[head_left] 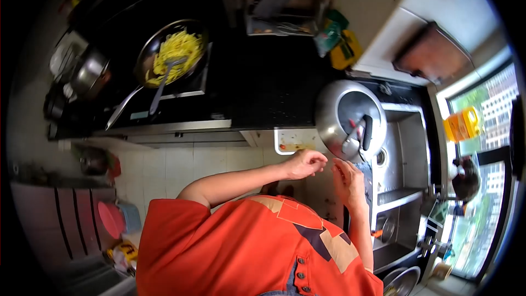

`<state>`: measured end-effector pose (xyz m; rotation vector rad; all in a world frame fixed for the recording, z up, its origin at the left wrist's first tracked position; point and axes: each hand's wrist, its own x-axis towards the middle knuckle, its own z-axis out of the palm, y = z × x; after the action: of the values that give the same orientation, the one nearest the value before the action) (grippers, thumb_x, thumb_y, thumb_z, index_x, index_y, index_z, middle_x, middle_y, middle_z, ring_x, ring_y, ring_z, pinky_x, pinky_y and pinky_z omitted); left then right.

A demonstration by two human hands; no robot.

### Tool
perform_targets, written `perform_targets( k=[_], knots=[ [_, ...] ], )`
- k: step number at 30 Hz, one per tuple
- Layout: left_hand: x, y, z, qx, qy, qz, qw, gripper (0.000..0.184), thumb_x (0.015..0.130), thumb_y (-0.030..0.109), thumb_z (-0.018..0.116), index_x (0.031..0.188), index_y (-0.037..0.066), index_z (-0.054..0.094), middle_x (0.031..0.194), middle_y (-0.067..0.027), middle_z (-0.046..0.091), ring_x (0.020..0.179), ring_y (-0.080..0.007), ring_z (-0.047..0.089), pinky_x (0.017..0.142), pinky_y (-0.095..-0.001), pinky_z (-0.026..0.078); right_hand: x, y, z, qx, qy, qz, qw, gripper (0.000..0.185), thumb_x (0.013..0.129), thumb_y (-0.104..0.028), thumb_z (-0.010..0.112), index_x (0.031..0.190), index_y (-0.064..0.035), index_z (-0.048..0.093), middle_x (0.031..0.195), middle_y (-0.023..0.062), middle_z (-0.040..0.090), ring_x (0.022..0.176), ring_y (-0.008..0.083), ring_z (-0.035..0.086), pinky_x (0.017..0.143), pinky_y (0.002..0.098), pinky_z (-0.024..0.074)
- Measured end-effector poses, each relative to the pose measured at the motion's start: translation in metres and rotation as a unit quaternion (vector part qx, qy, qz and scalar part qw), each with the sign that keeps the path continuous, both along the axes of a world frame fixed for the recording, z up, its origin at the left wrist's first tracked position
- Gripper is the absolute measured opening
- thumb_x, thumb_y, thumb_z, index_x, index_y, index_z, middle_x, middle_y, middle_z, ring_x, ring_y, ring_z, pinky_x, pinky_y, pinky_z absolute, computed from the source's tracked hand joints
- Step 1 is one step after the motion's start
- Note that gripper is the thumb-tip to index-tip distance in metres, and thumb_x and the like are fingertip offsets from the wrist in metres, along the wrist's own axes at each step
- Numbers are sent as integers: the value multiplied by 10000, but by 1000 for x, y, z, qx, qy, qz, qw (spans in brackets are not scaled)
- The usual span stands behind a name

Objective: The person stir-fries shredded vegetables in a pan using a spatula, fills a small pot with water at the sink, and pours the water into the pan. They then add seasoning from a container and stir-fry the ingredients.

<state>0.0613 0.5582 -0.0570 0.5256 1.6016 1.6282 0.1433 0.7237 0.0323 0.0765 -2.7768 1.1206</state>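
My left hand is held out in front of my body, its fingers loosely bent with nothing visible in them. Close beside it, my right hand is raised with bent fingers, and I see no object in it. Just beyond both hands sits a large domed steel lid with a dark glass middle and a black handle, at the counter's edge by the sink. Near my left hand is a white container holding small food scraps. Neither hand clearly touches the lid or the container.
On the stove at the left, a frying pan holds pale yellow shreds and a spatula. The steel sink lies to the right. A yellow bottle stands by the window. A wire rack is at the back.
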Motion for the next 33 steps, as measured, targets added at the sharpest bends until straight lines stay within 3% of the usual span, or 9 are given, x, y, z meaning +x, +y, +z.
perform_targets(
  k=[2,4,14,18,24,26,28,30,33],
  knots=[
    [-7,-35,0,14,21,58,998,248,961,113,515,1151,-27,589,926,-75,646,876,-126,627,712,-264,537,-20,-17,3,12,17,59,998,193,885,-73,588,1047,22,635,833,159,633,645,249,616,574,302,477],
    [-5,-66,16,-21,22,123,992,255,963,114,514,1165,-22,587,937,-80,648,884,-124,628,711,-259,535,-43,-33,12,2,-27,115,993,183,856,-50,593,1024,5,638,860,188,632,745,356,635,651,398,500],
    [17,-220,73,-66,109,387,913,272,955,128,540,1165,-38,586,953,-86,658,889,-132,649,725,-261,551,-133,-158,33,-28,86,329,940,162,865,-79,597,1000,-5,647,858,155,630,729,349,628,634,407,508],
    [15,-292,81,-99,209,466,854,241,938,114,569,1141,-7,614,892,-58,681,786,-105,642,689,-231,519,-165,-253,44,-19,150,401,903,188,860,-118,616,1016,-18,646,863,151,620,744,347,629,653,407,528],
    [-16,-436,119,-229,400,548,698,196,870,102,641,1052,33,668,852,-97,679,720,-176,648,656,-270,506,-203,-420,35,116,270,364,884,407,801,-287,697,1134,-69,616,1157,196,551,835,310,654,684,379,558],
    [-29,-486,132,-297,423,549,657,213,847,98,650,1042,12,662,885,-119,675,792,-257,648,701,-327,504,-213,-453,26,178,202,322,908,373,820,-281,689,1113,-60,622,1224,248,501,925,375,638,736,410,547],
    [-45,-530,141,-381,485,495,613,246,836,104,653,1058,1,653,949,-133,664,882,-292,631,748,-359,500,-228,-470,25,188,9,308,933,329,827,-233,672,1082,-30,622,1145,275,534,915,401,625,768,433,531],
    [-61,-562,139,-392,461,466,646,302,836,134,649,1103,-7,637,998,-143,650,960,-328,607,802,-384,491,-250,-463,13,157,0,338,928,290,795,-154,651,1018,26,607,942,284,597,927,430,592,842,457,487],
    [-83,-600,125,-415,405,365,728,412,855,200,627,1186,-40,581,1028,-183,651,943,-381,615,818,-401,496,-265,-445,15,247,-30,252,935,401,722,-46,558,1111,33,498,947,285,598,982,427,567,875,482,468]
  ],
)
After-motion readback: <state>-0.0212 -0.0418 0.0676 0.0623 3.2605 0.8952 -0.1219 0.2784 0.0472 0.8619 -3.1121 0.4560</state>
